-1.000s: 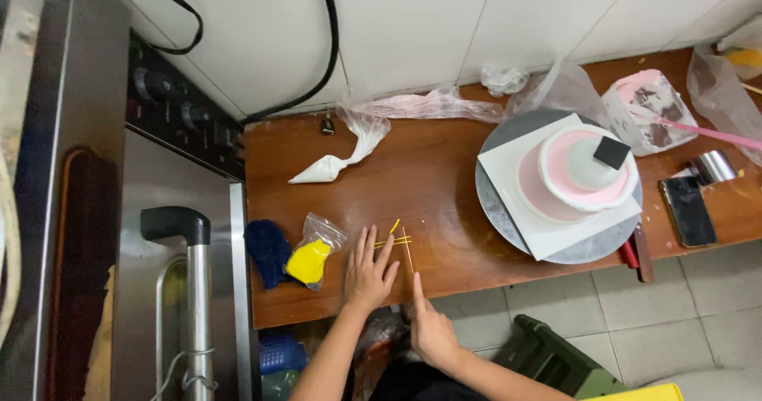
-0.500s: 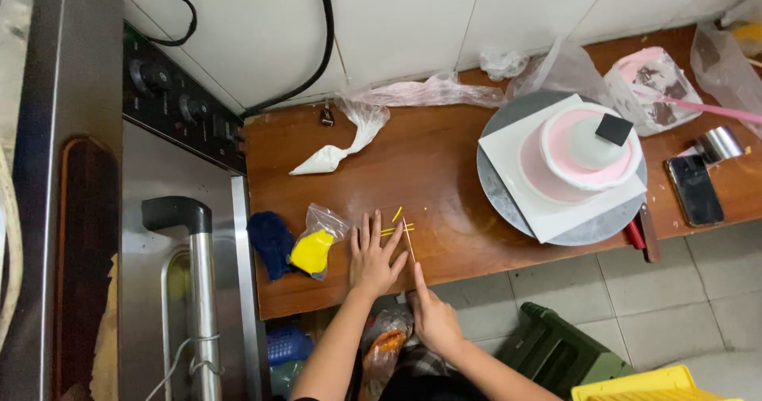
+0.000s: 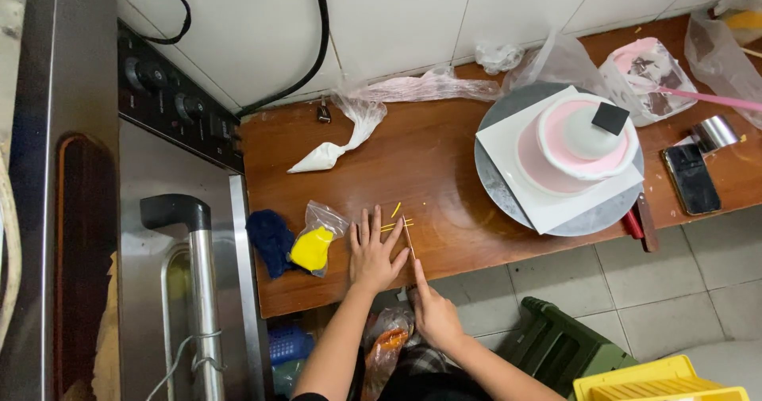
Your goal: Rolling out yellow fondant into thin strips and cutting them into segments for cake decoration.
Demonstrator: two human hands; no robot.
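Note:
My left hand (image 3: 374,251) lies flat with fingers spread on the brown wooden table (image 3: 444,171), pressing down beside thin yellow strips (image 3: 395,225). My right hand (image 3: 432,314) is below the table edge and grips a thin blade (image 3: 409,238) that points up along the left hand's fingers. A small yellow piece (image 3: 395,209) lies just above the strips.
A bag of yellow paste (image 3: 313,242) and a dark blue lump (image 3: 270,238) lie left of my hands. A white piping bag (image 3: 337,143) is behind. A pink-and-white cake (image 3: 583,139) stands on a turntable (image 3: 508,191) to the right, near a phone (image 3: 692,179). An oven (image 3: 159,226) is at left.
The view has shifted slightly. Both hands stay at the yellow strips; the right hand has moved a little with the blade along the left fingers.

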